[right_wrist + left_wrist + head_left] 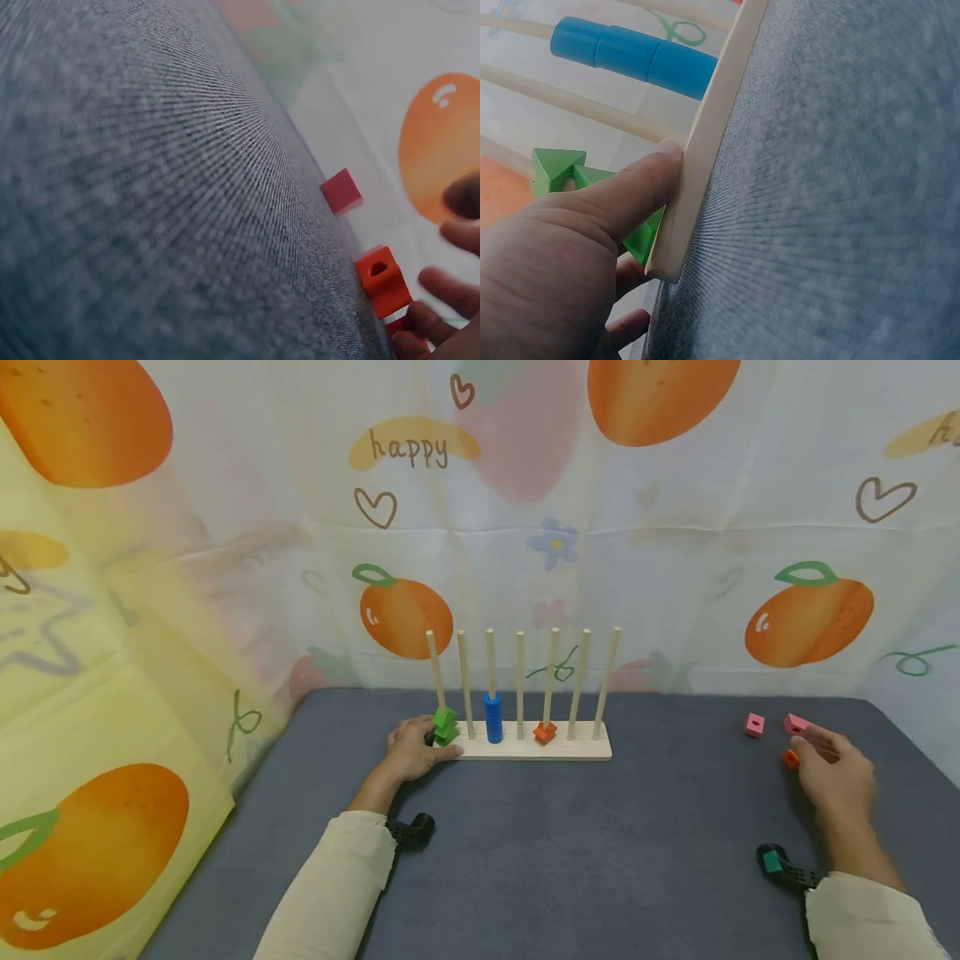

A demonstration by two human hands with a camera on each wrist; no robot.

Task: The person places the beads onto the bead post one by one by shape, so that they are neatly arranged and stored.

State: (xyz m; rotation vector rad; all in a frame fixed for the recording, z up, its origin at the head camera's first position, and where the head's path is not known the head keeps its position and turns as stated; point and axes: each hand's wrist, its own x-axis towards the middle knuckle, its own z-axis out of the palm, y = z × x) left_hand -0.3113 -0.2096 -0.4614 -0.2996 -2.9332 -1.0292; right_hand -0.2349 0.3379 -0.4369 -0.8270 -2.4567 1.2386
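Note:
My left hand (412, 749) grips the left end of a wooden peg stand (528, 750), its thumb on the front edge beside green triangular beads (559, 169). Three blue cylinder beads (634, 54) are stacked on another peg. Star-like orange beads (545, 732) sit on a peg further right. At the far right, my right hand (840, 774) hovers with fingers spread over an orange bead (382, 282) with a hole in it. One pink cube bead (795, 724) lies just beyond those fingers, and a second pink cube (754, 725) stands to their left.
A dark grey tabletop (600, 843) stretches between the hands. Behind it hangs a fruit-patterned cloth (660, 552), close to the back of the stand. A yellow cloth side (150, 710) borders the table at left. Several upright pegs (520, 677) rise from the stand.

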